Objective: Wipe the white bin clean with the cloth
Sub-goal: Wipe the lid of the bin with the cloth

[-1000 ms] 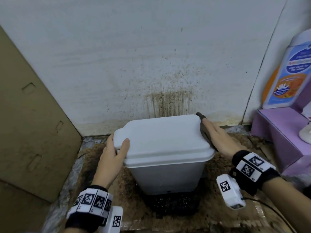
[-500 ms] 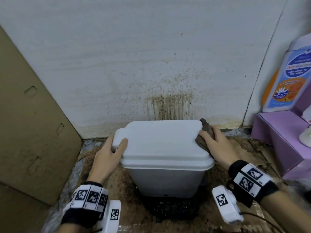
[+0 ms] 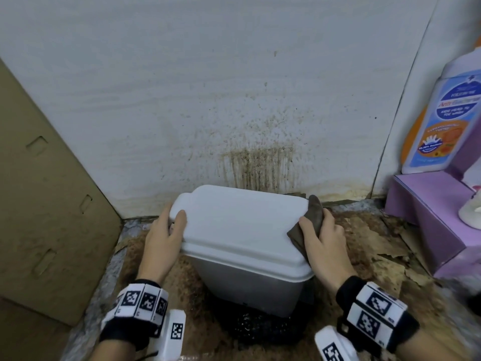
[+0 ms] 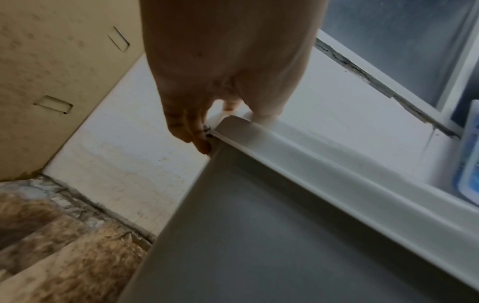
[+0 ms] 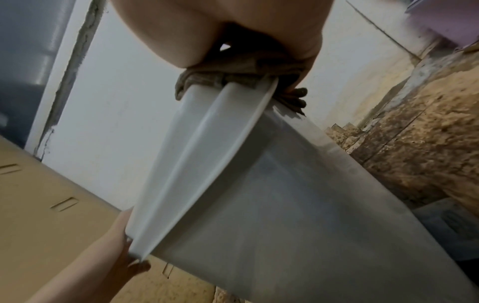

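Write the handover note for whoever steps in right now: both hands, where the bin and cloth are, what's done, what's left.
Left hand: grips the lid's left end, thumb on top, steadying the white bin.
Right hand: presses the brown cloth against the lid's right edge, fingers wrapped over it.
Bin stands on the stained floor against the spattered wall, lid closed.
Done: can't tell how much has been wiped; the lid top looks clean.
Left: judging from here, rim, sides and front.

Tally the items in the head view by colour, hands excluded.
White: 1, the white bin
Brown: 2, the cloth and the cardboard panel
Purple: 1, the box
Blue and orange: 1, the bottle
Total: 5

A whitish thing at the right edge is cut off and not counted.
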